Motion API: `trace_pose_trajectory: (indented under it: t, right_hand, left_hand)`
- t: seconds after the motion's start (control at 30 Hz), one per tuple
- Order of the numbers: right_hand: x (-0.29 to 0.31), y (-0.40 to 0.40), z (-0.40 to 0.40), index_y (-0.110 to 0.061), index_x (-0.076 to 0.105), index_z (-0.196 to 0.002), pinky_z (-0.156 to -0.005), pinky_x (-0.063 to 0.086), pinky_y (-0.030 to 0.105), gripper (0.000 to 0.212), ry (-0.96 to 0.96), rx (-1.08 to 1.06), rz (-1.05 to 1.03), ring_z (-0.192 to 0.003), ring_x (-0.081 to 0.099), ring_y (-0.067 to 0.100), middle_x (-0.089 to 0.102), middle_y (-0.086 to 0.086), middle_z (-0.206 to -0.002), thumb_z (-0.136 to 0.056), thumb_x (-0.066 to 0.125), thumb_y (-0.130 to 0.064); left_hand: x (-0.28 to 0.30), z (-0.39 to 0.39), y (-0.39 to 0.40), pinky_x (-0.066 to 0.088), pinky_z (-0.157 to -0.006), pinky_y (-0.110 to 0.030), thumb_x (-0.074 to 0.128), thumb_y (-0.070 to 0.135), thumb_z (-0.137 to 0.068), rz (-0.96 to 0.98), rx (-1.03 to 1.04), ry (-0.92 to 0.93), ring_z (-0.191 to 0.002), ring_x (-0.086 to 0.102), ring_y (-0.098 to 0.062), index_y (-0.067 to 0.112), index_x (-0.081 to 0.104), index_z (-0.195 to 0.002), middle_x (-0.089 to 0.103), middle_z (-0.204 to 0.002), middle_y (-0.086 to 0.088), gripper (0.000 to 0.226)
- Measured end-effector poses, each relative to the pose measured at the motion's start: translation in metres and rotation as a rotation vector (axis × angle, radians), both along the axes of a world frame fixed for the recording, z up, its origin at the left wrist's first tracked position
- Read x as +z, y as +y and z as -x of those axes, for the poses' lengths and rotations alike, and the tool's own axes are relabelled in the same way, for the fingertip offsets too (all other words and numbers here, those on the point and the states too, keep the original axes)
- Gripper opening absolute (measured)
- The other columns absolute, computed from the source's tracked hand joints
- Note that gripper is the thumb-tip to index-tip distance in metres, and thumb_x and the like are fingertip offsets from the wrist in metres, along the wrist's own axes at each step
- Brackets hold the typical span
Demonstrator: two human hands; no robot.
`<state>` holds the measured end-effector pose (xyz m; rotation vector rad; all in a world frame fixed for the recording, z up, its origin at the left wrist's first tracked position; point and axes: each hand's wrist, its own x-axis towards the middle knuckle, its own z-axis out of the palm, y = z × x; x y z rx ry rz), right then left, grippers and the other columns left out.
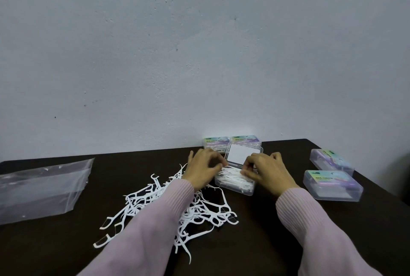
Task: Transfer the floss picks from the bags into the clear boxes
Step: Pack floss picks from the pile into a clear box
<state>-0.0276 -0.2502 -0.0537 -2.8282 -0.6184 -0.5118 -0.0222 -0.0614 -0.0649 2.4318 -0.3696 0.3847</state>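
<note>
Bag [42, 189] of clear plastic lay flat at the far left of the dark counter [255, 251], looking emptied. Right of it, a loose pile of white floss picks [142, 204] was spread across the counter, part of it hidden under my left sleeve [150, 220]. My left hand [203, 172] sat at the left edge of the open clear box [235, 183], fingers curled against that edge and the picks inside; could not tell whether they pinched a pick or only touched. The box held a layer of white picks, and its lid [243, 156] stood raised toward the wall. My right hand [269, 172] was at the box's right side, fingers bent down onto the picks in the box, pressing or pinching them; exact grip unclear. Behind the open box, against the wall, two closed boxes [231, 142] with pastel labels stood side by side. At the right of the counter, well apart from my right hand, two more closed labelled boxes: far one [331, 161] nearer the wall, near one [332, 184] closer to me. Grey wall [199, 42] filled the upper view.
</note>
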Motion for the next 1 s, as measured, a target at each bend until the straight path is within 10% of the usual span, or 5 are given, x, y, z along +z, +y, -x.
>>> trace_pose_trajectory:
  t: [0.53,0.77,1.0]
  right_hand:
    - [-0.002,0.007,0.004,-0.025,0.057,-0.099,-0.093,0.024,0.032,0.015,-0.050,-0.019,-0.027,-0.095,0.053,0.011,0.059,-0.009,-0.099,-0.094,0.048,-0.035]
    - [0.006,0.027,0.013,-0.022,0.061,-0.097,-0.095,0.033,0.029,0.015,-0.015,0.153,-0.072,-0.093,0.055,0.009,0.062,-0.008,-0.097,-0.092,0.051,-0.031]
    - [0.009,0.059,0.031,-0.022,0.063,-0.102,-0.079,0.046,0.022,0.019,0.228,0.389,-0.019,-0.086,0.055,0.006,0.059,-0.009,-0.094,-0.088,0.059,-0.034]
  left_hand:
    - [0.008,0.004,0.002,0.001,-0.115,-0.054,0.060,0.027,-0.088,-0.038,0.002,0.008,-0.123,0.041,-0.011,0.032,0.066,-0.087,0.058,-0.118,0.008,0.008]
    - [0.017,0.023,0.027,0.041,-0.102,-0.038,0.059,0.018,-0.090,0.026,-0.121,0.107,-0.106,0.055,-0.008,0.028,0.069,-0.094,0.061,-0.104,0.010,0.015]
    - [0.021,0.052,0.073,0.045,-0.091,-0.022,0.058,0.016,-0.091,-0.050,-0.113,0.208,-0.100,0.059,-0.001,0.025,0.067,-0.097,0.067,-0.105,0.008,0.014]
